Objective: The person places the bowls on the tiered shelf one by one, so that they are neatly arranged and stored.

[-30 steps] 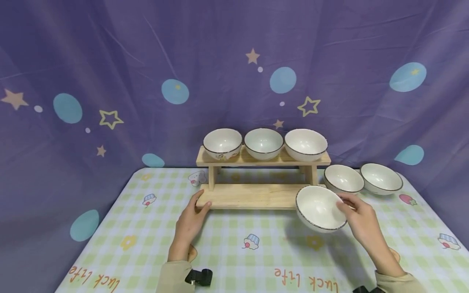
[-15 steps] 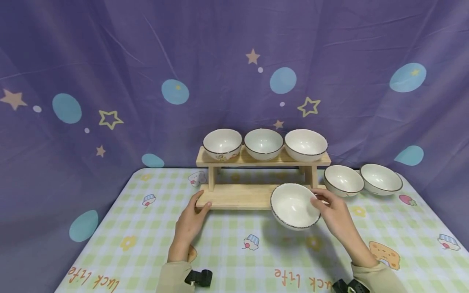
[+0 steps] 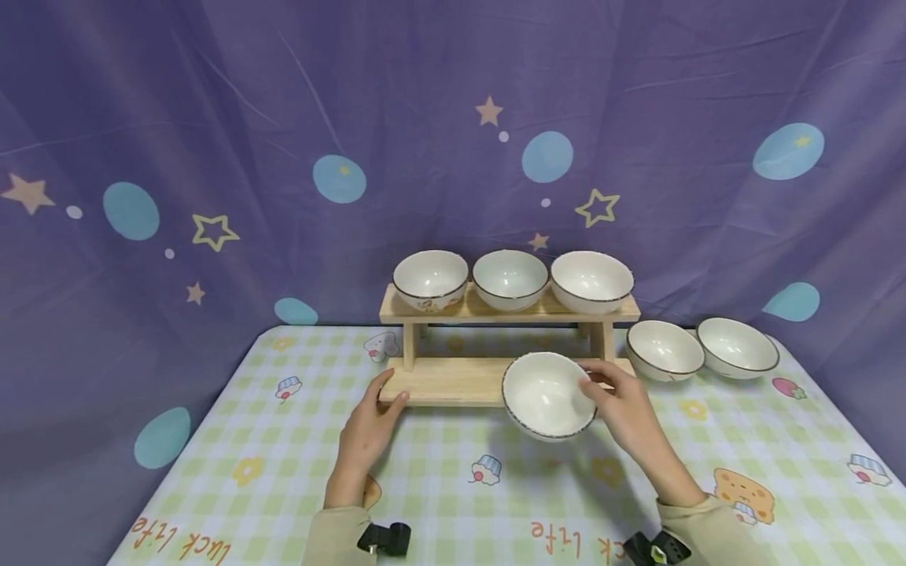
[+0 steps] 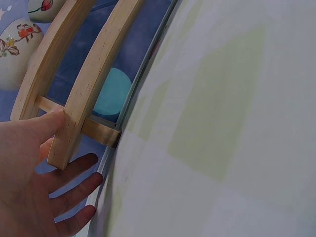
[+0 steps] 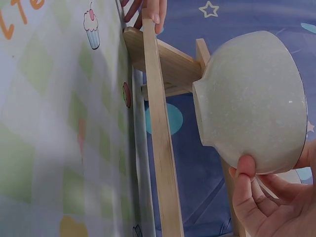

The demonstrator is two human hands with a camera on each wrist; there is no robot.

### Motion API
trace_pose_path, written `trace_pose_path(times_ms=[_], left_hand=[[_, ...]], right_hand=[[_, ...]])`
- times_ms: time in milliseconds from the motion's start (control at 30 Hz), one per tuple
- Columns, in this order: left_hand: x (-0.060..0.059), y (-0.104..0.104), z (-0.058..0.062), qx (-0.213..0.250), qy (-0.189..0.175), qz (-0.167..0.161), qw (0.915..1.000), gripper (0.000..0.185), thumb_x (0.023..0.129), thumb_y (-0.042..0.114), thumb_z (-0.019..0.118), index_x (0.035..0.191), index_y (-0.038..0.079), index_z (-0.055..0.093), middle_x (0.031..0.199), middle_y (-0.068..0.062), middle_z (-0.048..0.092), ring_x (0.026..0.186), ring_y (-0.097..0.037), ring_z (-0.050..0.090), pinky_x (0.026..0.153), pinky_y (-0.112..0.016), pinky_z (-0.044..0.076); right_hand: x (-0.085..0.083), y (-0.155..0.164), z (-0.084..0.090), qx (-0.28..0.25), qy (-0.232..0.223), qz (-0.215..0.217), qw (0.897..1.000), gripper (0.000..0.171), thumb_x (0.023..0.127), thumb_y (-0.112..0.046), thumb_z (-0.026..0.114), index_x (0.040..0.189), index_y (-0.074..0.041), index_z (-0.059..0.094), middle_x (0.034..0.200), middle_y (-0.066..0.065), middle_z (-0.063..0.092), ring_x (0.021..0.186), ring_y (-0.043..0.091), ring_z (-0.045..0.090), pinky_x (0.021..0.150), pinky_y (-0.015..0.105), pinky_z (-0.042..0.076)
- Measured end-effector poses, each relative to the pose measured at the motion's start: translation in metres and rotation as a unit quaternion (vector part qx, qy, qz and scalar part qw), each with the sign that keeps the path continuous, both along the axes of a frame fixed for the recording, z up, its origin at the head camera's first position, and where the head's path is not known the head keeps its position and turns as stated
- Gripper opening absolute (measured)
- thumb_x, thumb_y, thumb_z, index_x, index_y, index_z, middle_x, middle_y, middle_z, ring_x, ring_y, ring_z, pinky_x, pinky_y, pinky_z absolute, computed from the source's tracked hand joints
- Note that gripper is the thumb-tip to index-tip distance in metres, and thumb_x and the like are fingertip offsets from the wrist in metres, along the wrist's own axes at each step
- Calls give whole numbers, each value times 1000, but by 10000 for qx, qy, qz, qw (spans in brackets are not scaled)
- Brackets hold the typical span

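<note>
Nearest the person, the checked tablecloth (image 3: 439, 503) carries orange writing along its front edge, upside down from the wearer's side, that reads "luck life" twice, once beside each sleeve, with small cupcake prints between the forearms. The left hand (image 3: 368, 428) lies flat on the cloth, fingers straight and relaxed, its thumb and fingertips pressing the left front corner of the wooden rack (image 3: 453, 379); the left wrist view shows the thumb against the edge of the lower board and the other fingers spread under it. The right hand (image 3: 626, 417) is raised above the cloth, wrist angled inward, thumb over the rim and fingers curled beneath a white bowl (image 3: 548, 393) with a dark rim, holding it tilted toward the person just in front of the lower shelf, right of its middle. The right wrist view shows the bowl's speckled underside and foot clear of the board. Beyond the hands, three bowls (image 3: 510, 279) stand in a row on the rack's top shelf. Past the right hand, two more bowls (image 3: 701, 350) sit on the cloth, touching. Behind hangs a purple curtain (image 3: 212, 118) with stars and blue dots.
</note>
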State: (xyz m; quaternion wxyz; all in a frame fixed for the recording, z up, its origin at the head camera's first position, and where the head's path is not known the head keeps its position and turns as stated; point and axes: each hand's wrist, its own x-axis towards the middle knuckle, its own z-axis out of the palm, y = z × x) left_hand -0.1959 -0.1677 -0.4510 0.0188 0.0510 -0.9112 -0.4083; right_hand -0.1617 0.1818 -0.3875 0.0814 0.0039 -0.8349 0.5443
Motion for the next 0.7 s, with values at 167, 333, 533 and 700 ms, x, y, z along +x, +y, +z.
trace_pose_path(times_ms=[167, 333, 533, 700], left_hand=[[0, 0, 0, -16, 15, -12, 10000, 62, 100, 48, 55, 154, 24, 35, 148, -22, 46, 129, -46, 47, 99, -66, 36], [0, -1, -1, -10, 23, -13, 10000, 63, 100, 49, 55, 154, 24, 35, 148, -22, 46, 130, -46, 47, 100, -66, 36], [-1, -1, -2, -5, 65, -11, 10000, 63, 100, 49, 54, 154, 23, 36, 149, -22, 44, 131, -46, 45, 100, -67, 35], [-3, -1, -3, 5, 87, -17, 10000, 61, 100, 48, 54, 153, 23, 36, 148, -22, 45, 131, -46, 45, 100, -67, 35]], right_hand=[[-3, -5, 0, -22, -36, -22, 10000, 30, 98, -9, 58, 125, 4, 63, 116, 24, 64, 102, 33, 65, 66, 24, 50], [-6, -10, 0, -64, -100, -21, 9999, 31, 98, -10, 59, 126, 3, 63, 117, 24, 63, 107, 36, 64, 68, 23, 51], [-11, -18, -3, -64, -80, 58, 9999, 31, 98, -11, 60, 126, 4, 62, 118, 23, 62, 107, 34, 62, 67, 23, 50], [-17, -27, -5, -212, -2, 113, 9997, 29, 97, -9, 60, 123, 5, 64, 113, 22, 63, 92, 27, 63, 60, 24, 50]])
